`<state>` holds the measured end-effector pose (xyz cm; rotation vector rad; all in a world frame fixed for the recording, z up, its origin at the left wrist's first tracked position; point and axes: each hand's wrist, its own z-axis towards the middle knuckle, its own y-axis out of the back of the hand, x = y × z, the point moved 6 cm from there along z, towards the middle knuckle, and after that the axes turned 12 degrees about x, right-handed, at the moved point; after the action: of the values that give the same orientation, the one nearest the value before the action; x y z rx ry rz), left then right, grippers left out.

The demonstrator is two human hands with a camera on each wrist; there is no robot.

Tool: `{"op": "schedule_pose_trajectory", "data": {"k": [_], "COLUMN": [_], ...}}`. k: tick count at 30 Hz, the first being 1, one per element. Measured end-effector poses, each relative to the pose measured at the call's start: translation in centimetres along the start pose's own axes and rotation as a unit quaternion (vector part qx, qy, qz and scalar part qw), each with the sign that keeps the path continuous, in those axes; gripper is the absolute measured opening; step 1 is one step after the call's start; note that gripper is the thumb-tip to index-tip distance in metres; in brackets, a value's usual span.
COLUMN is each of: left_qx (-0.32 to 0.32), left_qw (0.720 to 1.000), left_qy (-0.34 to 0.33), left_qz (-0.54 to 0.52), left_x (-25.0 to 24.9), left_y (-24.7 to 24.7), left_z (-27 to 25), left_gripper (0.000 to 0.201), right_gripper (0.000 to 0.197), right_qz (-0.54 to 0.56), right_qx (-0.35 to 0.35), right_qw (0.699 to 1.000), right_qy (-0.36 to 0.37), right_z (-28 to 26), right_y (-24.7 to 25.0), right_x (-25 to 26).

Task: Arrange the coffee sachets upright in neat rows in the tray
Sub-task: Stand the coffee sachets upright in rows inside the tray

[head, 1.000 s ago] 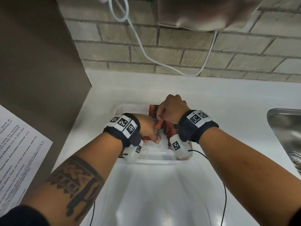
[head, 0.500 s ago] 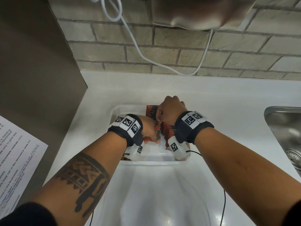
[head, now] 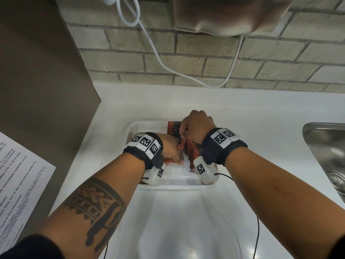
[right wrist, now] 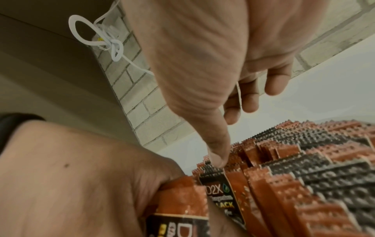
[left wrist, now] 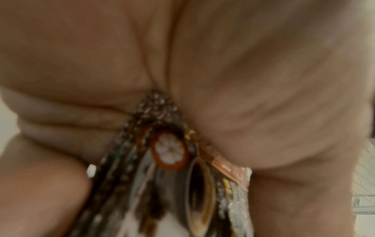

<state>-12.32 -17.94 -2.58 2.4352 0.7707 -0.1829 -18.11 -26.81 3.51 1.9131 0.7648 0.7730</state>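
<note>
A clear plastic tray (head: pixel 133 128) sits on the white counter. Red and black coffee sachets (head: pixel 174 126) stand in rows in its right half (right wrist: pixel 316 168). My left hand (head: pixel 173 152) is down in the tray and grips a bundle of sachets (left wrist: pixel 172 152) between fingers and palm; the same grip shows in the right wrist view (right wrist: pixel 178 197). My right hand (head: pixel 183 131) is over the back of the row. Its thumb tip (right wrist: pixel 218 160) sits on the top edge of a black sachet (right wrist: pixel 215 174), with the other fingers curled above. The tray floor under the wrists is hidden.
A steel sink (head: pixel 326 146) lies at the right edge. A white cable (head: pixel 158 58) hangs along the brick wall under a metal appliance (head: pixel 233 14). A brown panel (head: pixel 37 81) with a printed sheet (head: pixel 18 184) closes the left. Bare counter (head: pixel 252 118) surrounds the tray.
Both hands stay in the tray at the same sachets, with only slight shifts. The head view has moved a little.
</note>
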Motion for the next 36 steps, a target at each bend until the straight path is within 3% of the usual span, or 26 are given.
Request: {"op": "schedule_pose_trajectory", "data": {"k": [4,7,9,12,14,18,23,26,30,33,36], "left_qx": [-0.005,-0.034,-0.06,-0.066,-0.07,-0.096,-0.125,-0.166,-0.192,-0.167,-0.114], "left_qw": [1.0,0.991,0.967,0.888,0.843,0.824,0.797,0.8,0.817,0.903,0.975], "left_qy": [-0.008,-0.034,-0.081,-0.211,-0.278,-0.331,-0.374,-0.362,-0.334,-0.214,-0.069], "left_qz": [-0.023,-0.125,-0.233,-0.404,-0.455,-0.45,-0.456,-0.449,-0.429,-0.332,-0.178], "left_x": [0.3,1.4,2.2,2.4,2.2,1.4,1.4,1.7,2.6,4.6,6.0], "left_y": [0.2,1.2,1.8,2.0,2.1,1.9,1.8,2.0,1.9,1.7,1.5], "left_z": [-0.9,-2.3,-3.6,-5.2,-5.9,-6.7,-7.6,-7.9,-7.8,-8.0,-8.6], "left_gripper": [0.039,0.029,0.027,0.026,0.035,0.023,0.04,0.043,0.027,0.031,0.048], "right_gripper": [0.026,0.027,0.016,0.015,0.011,0.007,0.014,0.012,0.007,0.008,0.009], "right_qz": [0.028,0.104,0.171,0.26,0.296,0.33,0.385,0.404,0.387,0.308,0.196], "right_qx": [-0.015,-0.051,-0.062,-0.038,-0.028,-0.047,-0.075,-0.088,-0.109,-0.139,-0.103], "right_qw": [0.999,0.992,0.98,0.957,0.945,0.931,0.909,0.898,0.903,0.932,0.969], "right_qy": [0.007,0.039,0.074,0.12,0.135,0.146,0.145,0.149,0.15,0.131,0.114], "right_z": [-0.5,-1.6,-2.8,-4.4,-4.7,-4.8,-5.2,-5.4,-5.2,-5.1,-4.9], "right_y": [0.8,2.0,2.7,3.0,2.8,3.2,4.0,4.2,5.0,5.9,5.0], "right_x": [-0.3,-0.7,-0.6,0.1,0.6,1.0,0.8,0.9,0.5,-0.3,-0.4]}}
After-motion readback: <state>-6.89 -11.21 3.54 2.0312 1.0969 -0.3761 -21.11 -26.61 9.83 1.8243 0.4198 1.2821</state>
